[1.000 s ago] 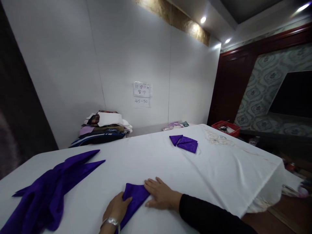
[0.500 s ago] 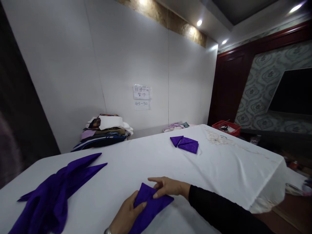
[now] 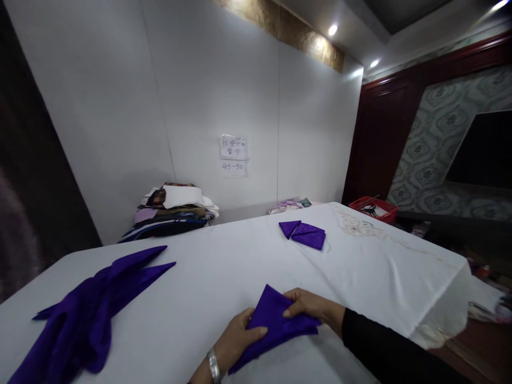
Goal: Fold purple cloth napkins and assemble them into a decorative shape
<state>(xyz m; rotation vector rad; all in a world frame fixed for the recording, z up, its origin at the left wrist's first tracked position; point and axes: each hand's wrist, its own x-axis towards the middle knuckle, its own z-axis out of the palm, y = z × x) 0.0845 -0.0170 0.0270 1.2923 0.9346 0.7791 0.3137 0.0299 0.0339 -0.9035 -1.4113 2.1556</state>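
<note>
A purple cloth napkin, folded to a pointed shape, is held between both hands over the near part of the table. My left hand, with a silver bracelet at the wrist, grips its left edge, thumb on top. On the upper right side my right hand pinches it, thumb on top and the other fingers behind. Farther back lies a folded purple napkin with a pointed flap on its left. Loose purple cloth lies crumpled at the left, two pointed ends reaching right.
White cloth covers the table. Piled fabrics stand beyond its far left edge, and a smaller cloth heap sits at the back. A red basket is at the far right corner. Handwritten paper signs hang on the wall.
Both hands have moved right with the folded napkin, which now shows more fully and points upward. My right hand's extended finger has closed onto the cloth. The view has shifted slightly.
</note>
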